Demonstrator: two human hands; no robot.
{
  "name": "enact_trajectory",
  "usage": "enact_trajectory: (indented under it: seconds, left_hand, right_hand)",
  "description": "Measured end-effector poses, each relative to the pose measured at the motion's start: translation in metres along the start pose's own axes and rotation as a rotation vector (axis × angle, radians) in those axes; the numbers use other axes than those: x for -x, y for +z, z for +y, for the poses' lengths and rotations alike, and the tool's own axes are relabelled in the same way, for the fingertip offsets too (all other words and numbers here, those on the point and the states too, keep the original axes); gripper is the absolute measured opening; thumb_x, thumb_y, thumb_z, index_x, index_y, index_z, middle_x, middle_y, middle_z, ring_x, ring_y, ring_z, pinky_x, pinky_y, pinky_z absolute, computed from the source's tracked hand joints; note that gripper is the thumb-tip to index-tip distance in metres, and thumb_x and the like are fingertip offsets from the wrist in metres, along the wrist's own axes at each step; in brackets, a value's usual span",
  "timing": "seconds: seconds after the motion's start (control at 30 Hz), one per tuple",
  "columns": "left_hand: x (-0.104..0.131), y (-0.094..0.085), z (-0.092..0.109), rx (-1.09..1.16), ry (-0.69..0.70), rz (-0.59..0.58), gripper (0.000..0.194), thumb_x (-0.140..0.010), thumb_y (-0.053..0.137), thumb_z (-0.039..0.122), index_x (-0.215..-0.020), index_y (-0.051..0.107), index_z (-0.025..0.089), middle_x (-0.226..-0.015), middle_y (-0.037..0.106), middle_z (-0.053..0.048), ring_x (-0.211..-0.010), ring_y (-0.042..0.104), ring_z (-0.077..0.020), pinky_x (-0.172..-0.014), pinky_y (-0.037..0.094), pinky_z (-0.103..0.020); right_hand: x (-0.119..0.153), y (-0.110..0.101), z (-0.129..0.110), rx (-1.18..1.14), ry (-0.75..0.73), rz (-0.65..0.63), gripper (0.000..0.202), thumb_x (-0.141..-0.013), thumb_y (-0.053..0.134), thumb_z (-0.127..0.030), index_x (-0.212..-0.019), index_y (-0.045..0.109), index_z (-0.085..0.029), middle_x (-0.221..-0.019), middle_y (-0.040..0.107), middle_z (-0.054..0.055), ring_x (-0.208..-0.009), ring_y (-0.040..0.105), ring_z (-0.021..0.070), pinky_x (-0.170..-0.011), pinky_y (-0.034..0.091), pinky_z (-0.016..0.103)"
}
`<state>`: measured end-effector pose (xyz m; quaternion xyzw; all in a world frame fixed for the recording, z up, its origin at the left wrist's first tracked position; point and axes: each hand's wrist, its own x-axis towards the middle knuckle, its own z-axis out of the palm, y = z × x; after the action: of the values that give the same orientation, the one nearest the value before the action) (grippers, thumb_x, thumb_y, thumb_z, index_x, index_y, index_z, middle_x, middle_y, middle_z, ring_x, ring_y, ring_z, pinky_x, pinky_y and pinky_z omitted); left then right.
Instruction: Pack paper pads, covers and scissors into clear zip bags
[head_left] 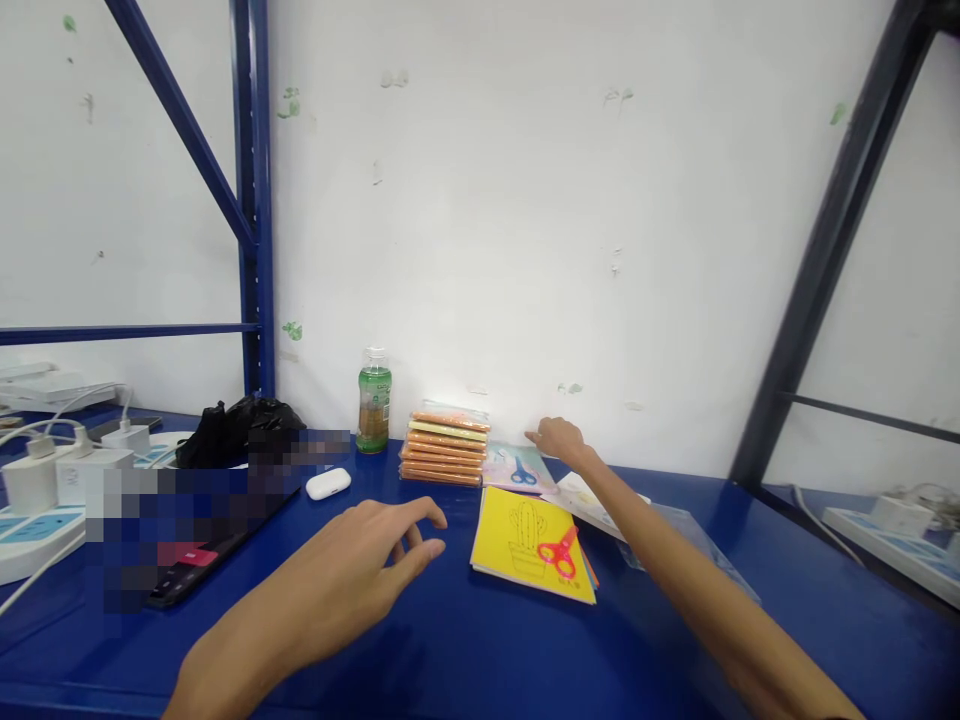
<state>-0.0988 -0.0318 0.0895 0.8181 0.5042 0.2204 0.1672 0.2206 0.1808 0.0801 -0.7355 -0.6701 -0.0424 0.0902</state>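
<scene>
My left hand (375, 550) hovers over the blue table, thumb and fingers apart, nothing between them. At the back, by the wall, my right hand (559, 438) is stretched out with its index finger pointing left; no object shows in it. It is just above a pale pink and blue sheet or packet (499, 468), on which lie blue scissors (523, 473). Nearer to me is a stack of square sheets, the top one a yellow sheet (499, 535) with a cactus drawing. Red scissors (561, 553) rest on its right side. My right forearm partly covers a white sheet (589, 503).
A pile of orange packets (442, 455) stands beside a green-labelled bottle (373, 405). Left are a white case (328, 484), a dark partly blurred device (225, 545), a black bag (240, 425) and plugged chargers (94, 475). A clear plastic sleeve (701, 550) lies right.
</scene>
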Motion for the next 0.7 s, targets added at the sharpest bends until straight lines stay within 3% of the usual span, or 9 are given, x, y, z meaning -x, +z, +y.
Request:
enact_trajectory:
  seconds: [0.1,0.2,0.3,0.37,0.43,0.57,0.7]
  left_hand:
    - [-0.004,0.014,0.004,-0.006,0.029,-0.056,0.038,-0.1,0.046,0.049,-0.13,0.065,0.036,-0.125,0.075,-0.003,-0.12,0.066,-0.0306,-0.1,0.049,-0.045]
    - [-0.008,0.031,0.007,-0.039,0.043,-0.141,0.049,-0.101,0.044,0.047,-0.147,0.054,0.032,-0.152,0.059,-0.009,-0.143,0.049,-0.0333,-0.118,0.036,-0.054]
    - [-0.014,0.046,0.008,-0.058,-0.023,-0.222,0.063,-0.1,0.043,0.053,-0.156,0.043,0.025,-0.164,0.044,-0.015,-0.153,0.035,-0.0358,-0.123,0.028,-0.057]
    - [-0.022,0.055,0.011,-0.026,-0.048,-0.223,0.07,-0.099,0.042,0.056,-0.159,0.038,0.021,-0.163,0.044,-0.019,-0.152,0.036,-0.0388,-0.122,0.028,-0.06]
    - [-0.032,0.065,0.015,0.011,-0.052,-0.21,0.075,-0.099,0.039,0.059,-0.161,0.034,0.016,-0.162,0.044,-0.022,-0.152,0.035,-0.0414,-0.122,0.026,-0.063]
    - [-0.047,0.088,0.027,0.075,-0.05,-0.208,0.078,-0.1,0.029,0.065,-0.161,0.034,0.016,-0.167,0.037,-0.015,-0.156,0.024,-0.0384,-0.126,0.02,-0.057]
    - [-0.036,0.104,0.036,0.138,-0.096,-0.169,0.07,-0.101,0.029,0.057,-0.158,0.04,0.017,-0.167,0.037,-0.011,-0.158,0.021,-0.0317,-0.128,0.019,-0.053]
  right_hand:
    - [0.039,-0.016,0.006,-0.002,-0.047,0.043,0.032,-0.1,0.063,-0.04,-0.124,0.065,-0.018,-0.126,0.068,0.009,-0.108,0.068,0.0238,-0.093,0.056,0.046]
    - [0.1,-0.022,0.018,-0.039,-0.14,0.005,0.039,-0.104,0.05,-0.049,-0.114,0.07,-0.017,-0.109,0.075,0.009,-0.096,0.072,0.0224,-0.085,0.057,0.04]
    - [0.164,-0.013,0.031,-0.073,-0.19,-0.045,0.042,-0.105,0.043,-0.052,-0.115,0.071,-0.023,-0.1,0.08,0.011,-0.089,0.075,0.0276,-0.073,0.054,0.034]
    - [0.194,-0.002,0.035,-0.093,-0.178,-0.042,0.047,-0.104,0.042,-0.054,-0.132,0.063,-0.023,-0.116,0.078,0.013,-0.1,0.075,0.0314,-0.078,0.054,0.036]
    - [0.21,0.011,0.034,-0.119,-0.176,-0.013,0.054,-0.106,0.037,-0.053,-0.146,0.053,-0.021,-0.131,0.072,0.016,-0.115,0.07,0.033,-0.088,0.054,0.039]
    - [0.219,0.035,0.02,-0.095,-0.225,0.056,0.055,-0.106,0.039,-0.046,-0.151,0.051,-0.015,-0.131,0.071,0.019,-0.117,0.067,0.0351,-0.1,0.051,0.048]
    - [0.231,0.053,0.013,-0.146,-0.204,0.135,0.058,-0.106,0.038,-0.045,-0.153,0.05,-0.013,-0.146,0.063,0.017,-0.13,0.06,0.0371,-0.107,0.049,0.051]
